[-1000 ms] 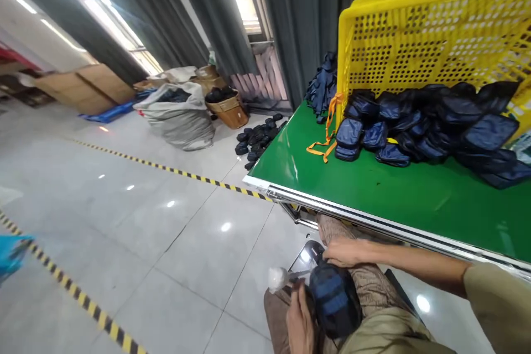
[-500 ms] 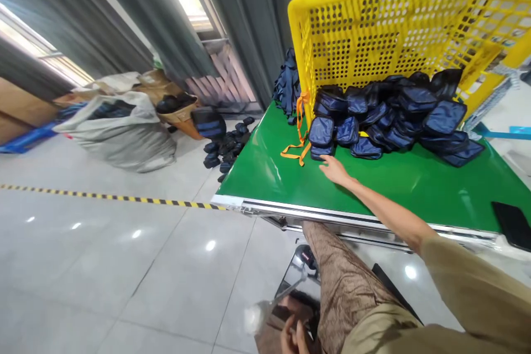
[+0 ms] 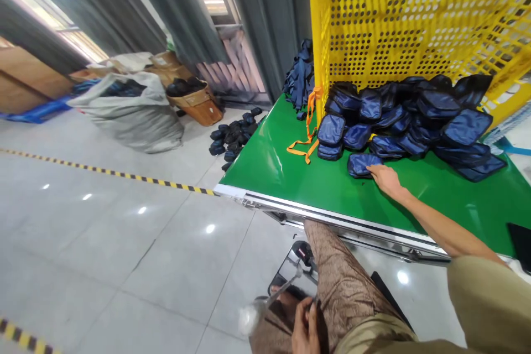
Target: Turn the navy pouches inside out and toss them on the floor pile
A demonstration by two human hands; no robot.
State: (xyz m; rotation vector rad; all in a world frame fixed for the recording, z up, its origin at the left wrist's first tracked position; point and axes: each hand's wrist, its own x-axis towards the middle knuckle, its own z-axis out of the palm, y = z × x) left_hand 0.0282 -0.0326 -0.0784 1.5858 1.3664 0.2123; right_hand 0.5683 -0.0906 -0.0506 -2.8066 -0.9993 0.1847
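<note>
A yellow crate [image 3: 415, 27] lies tipped on its side at the far right of the green table [image 3: 290, 171], its open mouth facing near, and dark blue pouches [image 3: 415, 116] spill out of it in a heap onto the tabletop. On the floor to the far left, a grey sack [image 3: 133, 119] and a brown basket [image 3: 197, 102] each hold dark items, with more pouches loose on the tiles [image 3: 234, 135] beside the table's left edge. The table's metal edge runs left to right, with bare green between it and the heap; the tiled floor on the left is wide open.

The right hand [image 3: 385, 178] rests flat, fingers spread loosely, touching the nearest pouch [image 3: 360, 163], whose long axis runs left to right, at the heap's near edge. The left hand [image 3: 307, 332] sits low by the lap, fingers curled round a thin metal tool [image 3: 269, 301] with a pale blurred tip.
</note>
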